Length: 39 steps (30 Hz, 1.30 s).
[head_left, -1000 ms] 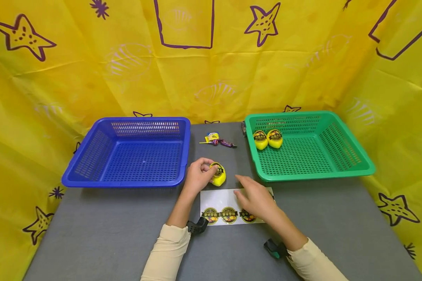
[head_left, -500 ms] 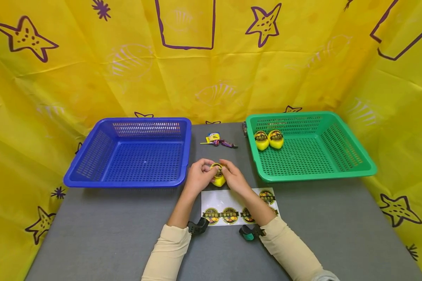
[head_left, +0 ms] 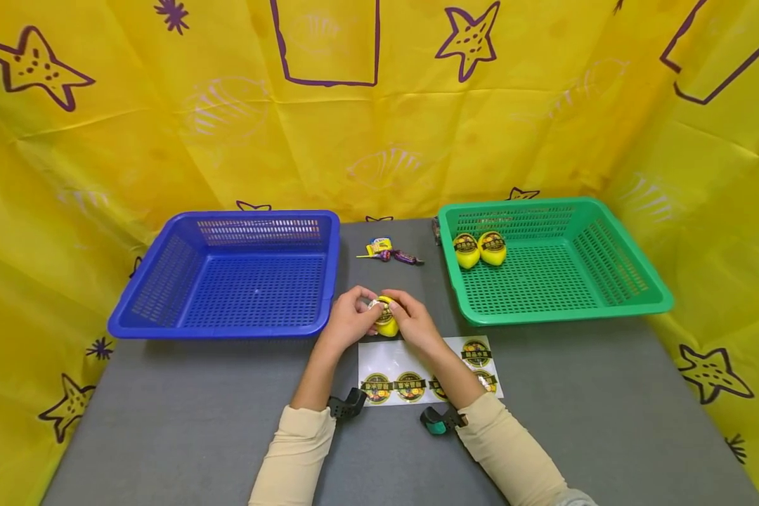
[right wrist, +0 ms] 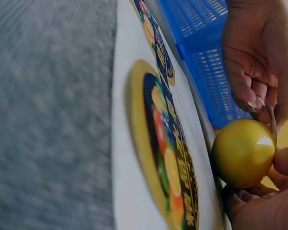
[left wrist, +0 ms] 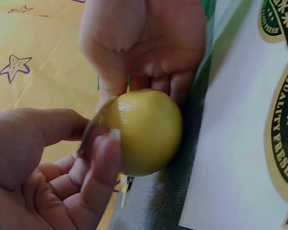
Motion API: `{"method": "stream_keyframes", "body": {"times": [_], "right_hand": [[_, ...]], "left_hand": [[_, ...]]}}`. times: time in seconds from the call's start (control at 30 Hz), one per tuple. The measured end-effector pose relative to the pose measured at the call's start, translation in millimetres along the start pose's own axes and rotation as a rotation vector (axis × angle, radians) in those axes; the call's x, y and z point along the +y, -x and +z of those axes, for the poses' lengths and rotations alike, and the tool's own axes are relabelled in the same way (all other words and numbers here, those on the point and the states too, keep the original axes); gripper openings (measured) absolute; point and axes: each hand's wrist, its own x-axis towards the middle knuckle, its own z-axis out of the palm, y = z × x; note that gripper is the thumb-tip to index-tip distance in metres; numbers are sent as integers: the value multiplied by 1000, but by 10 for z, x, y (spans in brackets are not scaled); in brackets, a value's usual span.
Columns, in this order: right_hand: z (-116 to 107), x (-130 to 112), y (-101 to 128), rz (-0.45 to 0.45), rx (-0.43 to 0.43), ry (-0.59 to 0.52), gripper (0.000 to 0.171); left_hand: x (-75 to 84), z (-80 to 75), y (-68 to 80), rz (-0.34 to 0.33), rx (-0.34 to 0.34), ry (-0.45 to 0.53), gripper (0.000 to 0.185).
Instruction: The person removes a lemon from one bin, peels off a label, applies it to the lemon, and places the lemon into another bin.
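The yellow lemon [head_left: 387, 320] sits low over the grey table [head_left: 164, 414], just behind the sticker sheet [head_left: 386, 362] and between the blue basket [head_left: 228, 327] and the green basket [head_left: 544, 313]; both hands have it. To do this step well, I think the fruit should be kept steady by one hand while the other smooths the round label from its middle to its edge; pressing too hard on one side could wrinkle the label or let the smooth fruit roll out of the fingers.

The left hand [head_left: 349, 320] comes from the left with the wrist low, its thumb and fingers curled and pinching the fruit's side; in the left wrist view a thin, clear edge shows at the fingertips [left wrist: 105, 148], probably the label. The right hand [head_left: 414, 323] meets it from the right, fingers bent round the far side of the fruit; the forearm crosses over the sheet. Two more labelled lemons [head_left: 479, 249] lie in the back of the green basket, well apart from the hands.
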Motion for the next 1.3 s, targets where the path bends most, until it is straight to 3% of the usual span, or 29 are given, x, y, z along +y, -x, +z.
{"method": "stream_keyframes", "body": {"times": [0.13, 0.3, 0.57, 0.87, 1.07, 1.3], "right_hand": [[-3, 9, 5, 3, 9, -6, 34], [-40, -1, 9, 32, 17, -36, 33], [-72, -12, -3, 64, 17, -43, 33], [-86, 23, -8, 66, 21, -67, 32], [-118, 37, -26, 97, 42, -109, 32], [-175, 45, -52, 157, 48, -247, 33]], "left_hand": [[1, -23, 23, -37, -60, -1, 26], [-6, -18, 36, -81, -129, 74, 28], [-2, -61, 38, -98, -249, 156, 34], [-16, -55, 28, -178, -260, 105, 45], [-95, -38, 14, -250, -286, 142, 48], [-185, -5, -20, -155, -235, 140, 48]]}}
